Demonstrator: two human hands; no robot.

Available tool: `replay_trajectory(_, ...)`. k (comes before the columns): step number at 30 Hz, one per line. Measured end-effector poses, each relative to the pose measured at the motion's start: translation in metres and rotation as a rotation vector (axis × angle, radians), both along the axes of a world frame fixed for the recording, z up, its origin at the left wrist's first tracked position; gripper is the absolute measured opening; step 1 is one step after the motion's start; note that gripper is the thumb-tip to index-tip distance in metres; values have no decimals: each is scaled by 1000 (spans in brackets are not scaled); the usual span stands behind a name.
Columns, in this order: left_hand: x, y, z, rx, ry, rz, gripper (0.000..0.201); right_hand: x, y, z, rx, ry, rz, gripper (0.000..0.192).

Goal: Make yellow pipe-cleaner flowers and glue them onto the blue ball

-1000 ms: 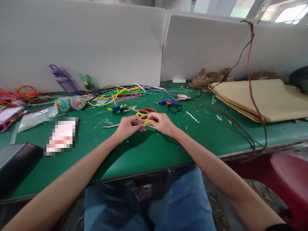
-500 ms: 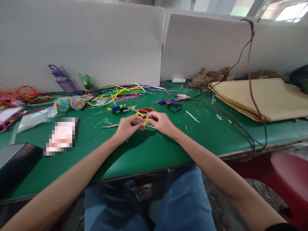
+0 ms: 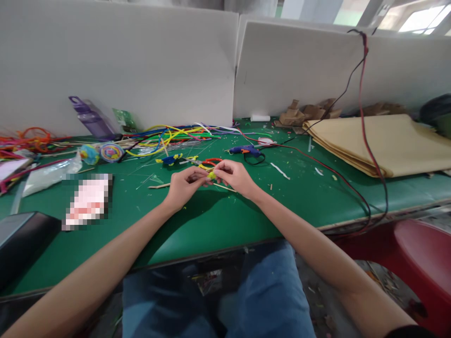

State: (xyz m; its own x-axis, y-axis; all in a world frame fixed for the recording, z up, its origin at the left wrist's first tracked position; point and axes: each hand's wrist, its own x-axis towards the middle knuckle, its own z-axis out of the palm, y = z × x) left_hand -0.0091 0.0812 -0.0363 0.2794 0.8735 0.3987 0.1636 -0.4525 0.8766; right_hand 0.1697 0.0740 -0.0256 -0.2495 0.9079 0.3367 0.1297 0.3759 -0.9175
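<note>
My left hand and my right hand meet over the middle of the green table, fingertips pinched together on a small yellow pipe-cleaner piece. A thin wooden stick runs out from under my right hand. Just behind the hands lie red and yellow pipe-cleaner loops and a small blue-and-yellow figure.
A heap of coloured pipe cleaners lies further back, a blue glue gun with red and black cables to the right, folded tan paper, a purple bottle, a black case at left, a red stool at right.
Both hands have risen slightly and moved a little farther from me, still pinched on the yellow piece; the view has shifted slightly.
</note>
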Motion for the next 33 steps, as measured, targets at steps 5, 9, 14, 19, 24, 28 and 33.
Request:
replay_trajectory(5, 0, 0, -3, -34, 6, -13, 22, -2, 0, -6, 28, -36, 5, 16)
replay_trajectory(9, 1, 0, -3, -53, -25, -23, 23, -4, 0, -9, 49, -31, -36, 15)
replay_trajectory(14, 2, -2, -3, -47, -16, -19, 22, -7, 1, -12, -3, 33, -8, 13)
replay_trajectory(19, 2, -4, -4, 33, 18, 6, 21, -10, 1, -14, -90, 110, -26, 16)
replay_trajectory(24, 1, -1, -3, 104, 77, 73, 21, -14, -2, -9, -95, 144, -72, 14)
replay_trajectory(28, 1, 3, -2, -38, -21, 59, 22, -14, -4, -10, 1, 68, -75, 12)
replay_trajectory(33, 3, 4, 0, -191, -120, -27, 25, -13, -4, -15, 180, -78, -167, 9)
